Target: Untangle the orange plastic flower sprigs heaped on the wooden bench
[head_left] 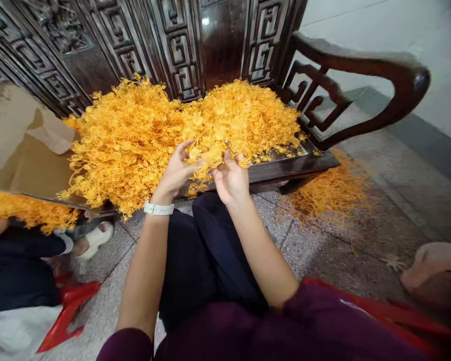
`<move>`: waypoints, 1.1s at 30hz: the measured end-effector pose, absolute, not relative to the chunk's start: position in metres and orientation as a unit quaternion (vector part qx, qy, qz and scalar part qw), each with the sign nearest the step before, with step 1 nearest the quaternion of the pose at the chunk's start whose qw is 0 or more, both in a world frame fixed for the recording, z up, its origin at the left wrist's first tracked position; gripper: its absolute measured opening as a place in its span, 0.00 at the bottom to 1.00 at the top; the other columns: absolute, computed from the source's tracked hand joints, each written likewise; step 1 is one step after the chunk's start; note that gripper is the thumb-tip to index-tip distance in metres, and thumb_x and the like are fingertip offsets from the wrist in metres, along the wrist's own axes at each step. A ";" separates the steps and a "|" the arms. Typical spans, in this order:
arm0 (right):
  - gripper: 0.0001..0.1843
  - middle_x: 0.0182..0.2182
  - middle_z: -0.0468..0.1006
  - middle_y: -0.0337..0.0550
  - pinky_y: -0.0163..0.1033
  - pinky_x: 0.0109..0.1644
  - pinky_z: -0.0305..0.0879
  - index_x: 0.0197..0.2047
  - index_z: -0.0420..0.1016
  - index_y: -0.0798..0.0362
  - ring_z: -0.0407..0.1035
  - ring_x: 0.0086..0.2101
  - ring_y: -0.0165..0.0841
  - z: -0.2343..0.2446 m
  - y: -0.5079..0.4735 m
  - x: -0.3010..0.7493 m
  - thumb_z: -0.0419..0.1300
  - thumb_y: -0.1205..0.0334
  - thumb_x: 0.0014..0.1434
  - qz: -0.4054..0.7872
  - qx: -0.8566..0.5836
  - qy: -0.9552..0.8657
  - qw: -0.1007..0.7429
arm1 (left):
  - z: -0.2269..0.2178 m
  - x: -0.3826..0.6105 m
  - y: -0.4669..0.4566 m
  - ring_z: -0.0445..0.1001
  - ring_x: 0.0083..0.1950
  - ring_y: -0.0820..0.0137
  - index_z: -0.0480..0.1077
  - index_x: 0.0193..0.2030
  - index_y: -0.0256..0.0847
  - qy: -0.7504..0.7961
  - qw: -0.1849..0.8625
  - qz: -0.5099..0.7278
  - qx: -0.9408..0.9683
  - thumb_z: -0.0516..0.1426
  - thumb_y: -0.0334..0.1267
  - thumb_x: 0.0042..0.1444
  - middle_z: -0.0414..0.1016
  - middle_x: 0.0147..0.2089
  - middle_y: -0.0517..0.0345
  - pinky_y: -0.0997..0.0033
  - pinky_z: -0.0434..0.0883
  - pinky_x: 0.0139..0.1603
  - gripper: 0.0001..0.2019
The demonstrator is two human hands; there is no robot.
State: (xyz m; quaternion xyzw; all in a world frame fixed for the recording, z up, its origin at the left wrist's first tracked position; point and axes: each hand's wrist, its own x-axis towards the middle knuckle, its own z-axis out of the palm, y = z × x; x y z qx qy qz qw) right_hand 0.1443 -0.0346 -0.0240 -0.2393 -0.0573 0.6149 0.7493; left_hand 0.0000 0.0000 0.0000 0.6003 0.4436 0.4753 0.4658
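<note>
A big heap of yellow-orange plastic flower pieces (pixel 135 135) covers the seat of a dark carved wooden bench in front of me. My left hand (pixel 175 173), with a pale wristband on its wrist, is at the heap's front edge, thumb and fingers apart and curved beside the yellow pieces. Just to its right, my right hand (pixel 232 178) has its fingers bent together at a yellow plastic flower piece (pixel 212 156). Which piece belongs to the heap and which is between the fingertips is partly hard to separate.
At left stands an open cardboard box (pixel 33 165); another person's leg and pale shoe (pixel 97 238) are below it. The bench's curved armrest (pixel 364 70) rises at right. Orange stems (pixel 326 195) lie piled on the tiled floor. A red stool (pixel 65 311) is lower left.
</note>
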 end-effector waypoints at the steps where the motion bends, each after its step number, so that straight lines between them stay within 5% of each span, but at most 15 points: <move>1: 0.13 0.36 0.78 0.33 0.31 0.31 0.69 0.43 0.70 0.46 0.72 0.32 0.27 -0.025 -0.035 0.148 0.68 0.66 0.58 0.622 -0.246 -0.077 0.739 | 0.001 -0.002 -0.003 0.78 0.38 0.70 0.73 0.60 0.45 0.446 0.489 0.445 0.604 0.67 0.28 0.48 0.79 0.49 0.53 0.72 0.76 0.35 0.30; 5: 0.14 0.36 0.78 0.34 0.30 0.27 0.65 0.46 0.73 0.44 0.69 0.29 0.26 -0.029 -0.036 0.161 0.67 0.64 0.58 0.636 -0.264 -0.117 0.716 | 0.006 -0.007 -0.010 0.72 0.28 0.73 0.76 0.57 0.43 0.447 0.469 0.382 0.659 0.63 0.29 0.53 0.79 0.40 0.55 0.71 0.72 0.29 0.23; 11: 0.08 0.33 0.73 0.36 0.29 0.20 0.55 0.40 0.74 0.48 0.62 0.24 0.24 -0.030 -0.042 0.169 0.66 0.55 0.64 0.675 -0.293 -0.132 0.665 | 0.001 -0.006 -0.004 0.79 0.44 0.63 0.80 0.40 0.38 0.469 0.284 0.409 0.730 0.61 0.33 0.60 0.84 0.42 0.51 0.62 0.74 0.48 0.06; 18: 0.29 0.24 0.67 0.34 0.32 0.18 0.49 0.33 0.70 0.51 0.57 0.20 0.24 -0.031 -0.056 0.154 0.63 0.32 0.62 0.724 -0.359 -0.227 0.543 | -0.003 -0.006 -0.005 0.77 0.41 0.65 0.77 0.41 0.40 0.491 0.178 0.460 0.718 0.56 0.32 0.65 0.81 0.39 0.53 0.66 0.71 0.43 0.07; 24: 0.32 0.21 0.61 0.34 0.32 0.18 0.36 0.29 0.64 0.50 0.49 0.18 0.24 -0.030 -0.065 0.160 0.58 0.28 0.63 0.757 -0.354 -0.267 0.480 | 0.007 -0.020 -0.013 0.74 0.51 0.58 0.76 0.41 0.41 0.430 0.026 0.300 0.851 0.53 0.20 0.51 0.75 0.54 0.47 0.58 0.69 0.49 0.17; 33: 0.30 0.20 0.56 0.32 0.32 0.19 0.42 0.26 0.61 0.50 0.46 0.19 0.24 -0.032 -0.052 0.204 0.66 0.34 0.59 0.693 -0.408 -0.297 0.514 | 0.011 0.001 -0.024 0.66 0.30 0.65 0.61 0.24 0.43 0.364 0.150 0.173 0.903 0.49 0.24 0.51 0.66 0.26 0.57 0.62 0.60 0.35 0.11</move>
